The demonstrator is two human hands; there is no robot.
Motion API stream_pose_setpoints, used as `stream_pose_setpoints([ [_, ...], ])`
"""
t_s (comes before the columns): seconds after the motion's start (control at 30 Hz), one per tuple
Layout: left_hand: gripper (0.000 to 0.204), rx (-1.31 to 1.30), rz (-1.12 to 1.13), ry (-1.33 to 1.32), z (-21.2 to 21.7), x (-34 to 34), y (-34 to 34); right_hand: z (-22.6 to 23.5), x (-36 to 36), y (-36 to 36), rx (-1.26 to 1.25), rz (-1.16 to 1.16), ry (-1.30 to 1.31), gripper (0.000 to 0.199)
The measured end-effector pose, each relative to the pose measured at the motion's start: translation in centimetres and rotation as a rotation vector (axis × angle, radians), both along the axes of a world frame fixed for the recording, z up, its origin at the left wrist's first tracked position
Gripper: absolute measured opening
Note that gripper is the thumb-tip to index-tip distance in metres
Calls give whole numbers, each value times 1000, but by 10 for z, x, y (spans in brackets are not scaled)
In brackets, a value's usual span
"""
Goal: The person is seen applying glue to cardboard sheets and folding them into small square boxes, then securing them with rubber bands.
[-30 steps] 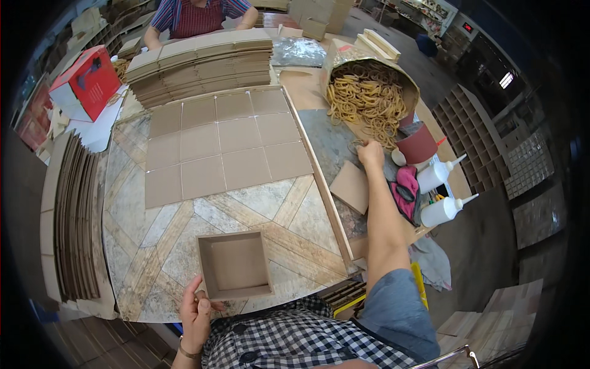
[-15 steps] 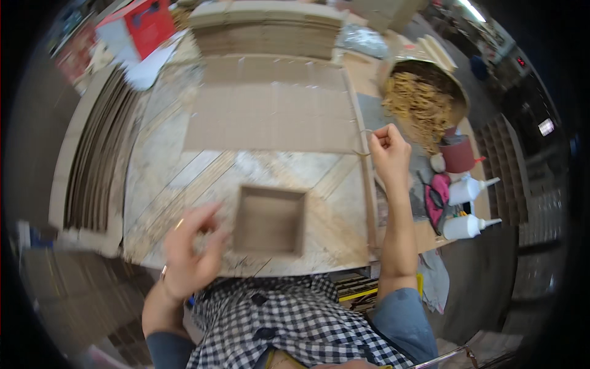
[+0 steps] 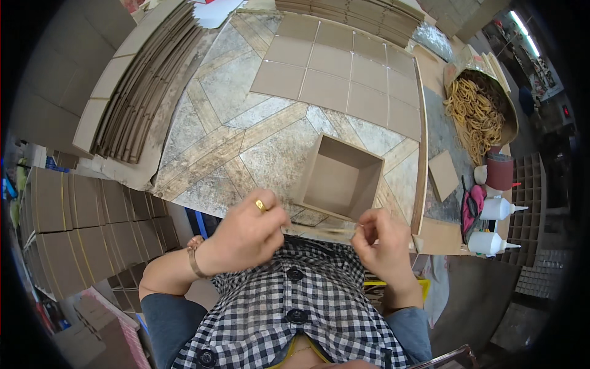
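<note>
Just my side of the open square brown cardboard box (image 3: 354, 152), my left hand (image 3: 246, 230) and right hand (image 3: 384, 241) pinch a thin tan rubber band (image 3: 326, 232) between them. The box's walls stand formed, no band visible around it; beyond it, brown cardboard squares (image 3: 329, 89) lie flat.

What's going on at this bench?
A person's left hand and right hand hold a tan rubber band, blurred, drawn out between them at the table's near edge. Just beyond sits an open brown box, nothing visible inside; the band isn't around it. Flat brown panels lie in a grid farther back. More rubber bands spill from a container on the right, with two white bottles nearer.
</note>
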State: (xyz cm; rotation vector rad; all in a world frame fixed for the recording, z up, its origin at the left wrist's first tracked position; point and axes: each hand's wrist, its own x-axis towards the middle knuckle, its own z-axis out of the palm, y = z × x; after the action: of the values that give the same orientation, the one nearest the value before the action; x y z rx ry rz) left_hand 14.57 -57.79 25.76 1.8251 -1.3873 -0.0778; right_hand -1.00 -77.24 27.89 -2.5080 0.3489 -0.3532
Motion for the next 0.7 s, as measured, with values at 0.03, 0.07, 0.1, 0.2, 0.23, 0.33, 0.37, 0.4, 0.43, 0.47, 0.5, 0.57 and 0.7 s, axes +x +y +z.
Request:
stream_pose_setpoints([
  [0.03,10,-3,-105,241,2,-2,-2,0,0,5,-26,73,-32,19],
  [0.07,11,-4,-208,481,7,-3,-4,-1,0,11,-53,148,-63,19],
  [0.1,11,-3,-309,723,9,-5,-5,-2,1,16,-79,225,-93,19],
  [0.2,11,31,-355,1132,14,-7,-5,2,7,21,-73,302,-156,21],
  [0.23,11,53,-364,1247,18,-8,-7,0,8,21,-67,307,-181,22],
  [0.33,11,23,-267,1061,9,-9,-10,-12,10,25,7,356,-204,25],
  [0.37,12,-39,-162,796,5,-9,-12,-15,10,27,-11,346,-211,25],
  [0.4,13,-99,-58,530,2,-8,-16,-17,9,30,-29,337,-217,25],
  [0.43,14,-155,44,258,-1,-6,-19,-17,9,31,-47,328,-228,25],
  [0.47,19,-164,137,36,-4,-1,-20,-17,9,31,-67,309,-218,24],
  [0.5,21,-185,200,-64,-11,2,-22,-16,8,30,-87,289,-207,24],
  [0.57,25,-230,319,-265,-20,8,-26,-15,7,29,-150,230,-208,23],
  [0.7,47,-12,383,-381,-17,33,-20,-16,-9,12,-212,-49,-230,23],
])
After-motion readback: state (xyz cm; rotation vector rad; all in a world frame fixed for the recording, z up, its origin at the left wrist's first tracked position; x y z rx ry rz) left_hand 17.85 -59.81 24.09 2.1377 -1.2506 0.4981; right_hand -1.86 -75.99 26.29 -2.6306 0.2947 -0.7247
